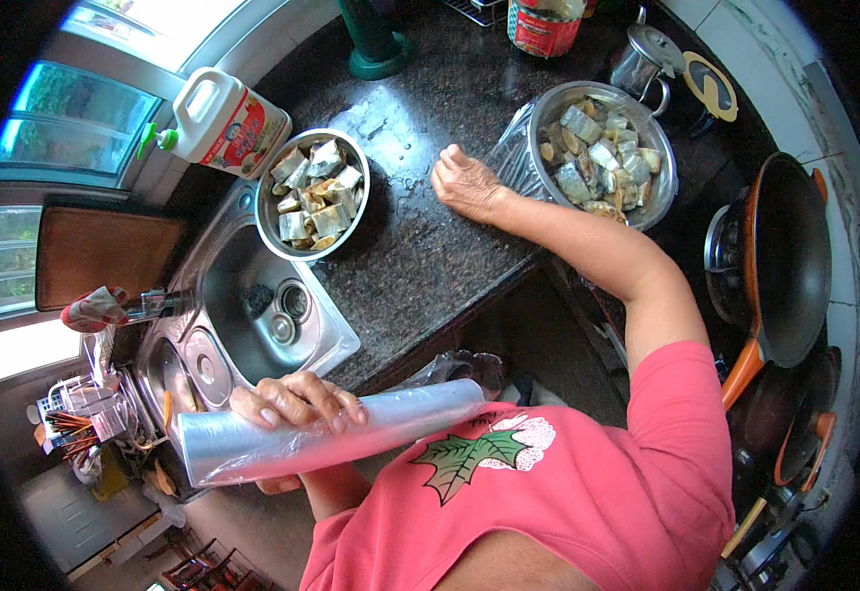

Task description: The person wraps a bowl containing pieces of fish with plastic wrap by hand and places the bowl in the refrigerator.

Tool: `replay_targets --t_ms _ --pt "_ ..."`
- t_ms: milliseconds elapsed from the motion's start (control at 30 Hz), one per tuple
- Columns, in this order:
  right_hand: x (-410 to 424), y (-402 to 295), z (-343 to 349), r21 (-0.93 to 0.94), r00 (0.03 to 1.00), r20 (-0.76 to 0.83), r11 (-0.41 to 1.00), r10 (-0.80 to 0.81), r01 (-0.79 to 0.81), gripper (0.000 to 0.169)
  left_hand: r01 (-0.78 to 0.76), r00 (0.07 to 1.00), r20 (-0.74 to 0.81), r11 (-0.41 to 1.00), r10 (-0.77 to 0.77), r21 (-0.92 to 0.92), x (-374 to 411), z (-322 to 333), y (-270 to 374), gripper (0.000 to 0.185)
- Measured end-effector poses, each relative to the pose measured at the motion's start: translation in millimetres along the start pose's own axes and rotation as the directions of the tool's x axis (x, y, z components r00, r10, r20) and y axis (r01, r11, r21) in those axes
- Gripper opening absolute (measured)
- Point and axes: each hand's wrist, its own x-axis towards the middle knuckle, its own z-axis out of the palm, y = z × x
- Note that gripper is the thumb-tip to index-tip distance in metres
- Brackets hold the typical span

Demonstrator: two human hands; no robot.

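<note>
My left hand grips a large roll of clear plastic film, held slantwise before my pink shirt. Over the counter, my right hand is closed on gathered plastic film trailing from the left side of a metal bowl. Cut fish pieces fill this bowl, which has clear film around it; my right forearm passes by its lower edge. A second metal bowl of fish pieces stands to the left, beside the sink, with no film seen over it.
A steel sink lies left, below a white plastic jug. At the right are a black wok with an orange handle, a metal pot and a yellow-rimmed object. A red container and a green stand are at the back.
</note>
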Motion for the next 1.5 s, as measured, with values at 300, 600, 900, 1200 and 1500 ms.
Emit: replay_targets --t_ms 300,600,900,1200,1500 --pt "6 -51 -69 0.774 0.838 -0.09 0.567 0.539 -0.282 0.014 0.026 0.995 0.093 0.996 -0.033 0.084 5 3 -4 0.058" --pt "-49 -23 -36 0.811 0.226 0.51 -0.376 0.83 -0.447 0.064 0.008 0.999 0.036 1.0 -0.009 0.024 10 20 -11 0.054" --pt "-44 -29 -20 0.578 0.283 0.626 -0.676 0.726 0.456 0.067 0.012 0.995 0.1 0.999 -0.017 0.044 17 27 -3 0.06" --pt "-66 -40 -20 0.326 0.201 0.734 -0.595 0.649 0.734 0.04 0.045 0.991 0.122 0.999 -0.046 0.007 29 18 -8 0.061" --pt "-72 -44 -23 0.776 0.037 0.621 -0.621 0.783 0.113 0.047 0.075 0.997 -0.016 0.995 -0.076 -0.061 42 14 -22 0.06"
